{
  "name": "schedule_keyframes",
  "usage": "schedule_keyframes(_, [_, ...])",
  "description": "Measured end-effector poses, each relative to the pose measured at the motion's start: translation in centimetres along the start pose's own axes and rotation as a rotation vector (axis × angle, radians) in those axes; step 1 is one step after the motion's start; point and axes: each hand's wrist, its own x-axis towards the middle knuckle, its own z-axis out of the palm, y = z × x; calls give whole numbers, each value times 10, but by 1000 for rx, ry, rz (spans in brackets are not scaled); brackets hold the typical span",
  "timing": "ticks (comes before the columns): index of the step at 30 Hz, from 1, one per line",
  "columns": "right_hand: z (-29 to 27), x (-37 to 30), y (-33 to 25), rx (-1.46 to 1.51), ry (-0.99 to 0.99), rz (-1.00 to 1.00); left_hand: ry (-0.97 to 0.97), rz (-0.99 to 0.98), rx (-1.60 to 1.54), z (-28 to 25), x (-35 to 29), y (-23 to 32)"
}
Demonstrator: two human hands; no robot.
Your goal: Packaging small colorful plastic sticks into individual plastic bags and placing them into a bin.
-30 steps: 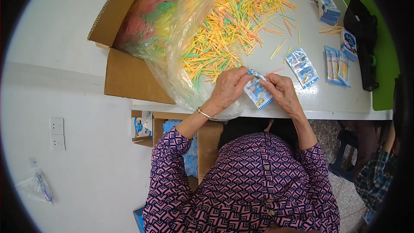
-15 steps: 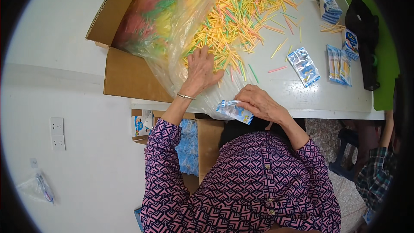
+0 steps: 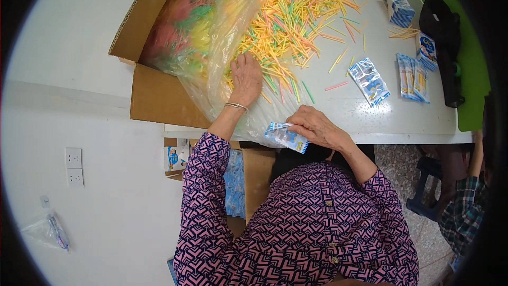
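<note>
My right hand (image 3: 317,127) pinches a small clear plastic packet (image 3: 287,137) with blue-striped ends at the table's front edge. The packet hangs partly over the edge, and I cannot make out whether anything is inside. My left hand (image 3: 246,80) reaches into the near left side of a heap of thin candy-like sticks (image 3: 288,21), mostly yellow and orange with some pink and green. Its fingers are slightly apart, bent onto the sticks, with the thumb tucked out of sight. Clear plastic sheeting (image 3: 222,47) lies beside and under this hand.
At the left stands an open cardboard box (image 3: 164,95) of coloured sticks in plastic. On the white table (image 3: 338,116) lie a flat packet (image 3: 369,82), filled packets (image 3: 413,78) and small boxes (image 3: 398,8). A black object (image 3: 443,37) lines the right side. Another person's sleeve (image 3: 463,217) shows at right.
My left hand has turned slightly, and its thumb, spread out before, is now tucked in. My right hand keeps the packet in nearly the same place. The whole view has shifted slightly.
</note>
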Motion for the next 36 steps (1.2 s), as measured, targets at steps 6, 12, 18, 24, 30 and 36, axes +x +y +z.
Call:
schedule_keyframes(6, [1, 0, 5, 26, 90, -52, -52, -113, -275, -20, -2, -13])
schedule_keyframes(12, [-17, 9, 0, 766, 354, 344, -95, -351, -1091, -52, 6, -21])
schedule_keyframes(18, [-23, 26, -11, 948, 547, 362, -149, -449, -1629, -68, 17, -8])
schedule_keyframes(24, [-25, 23, -7, 882, 525, 430, -149, -562, -1928, -71, 14, -1])
schedule_keyframes(30, [-35, 19, -2, 814, 408, 436, -18, -512, -2086, -87, 19, 16])
schedule_keyframes(36, [-38, 19, -8, 839, 328, 464, 70, -415, -2111, -105, 20, 35])
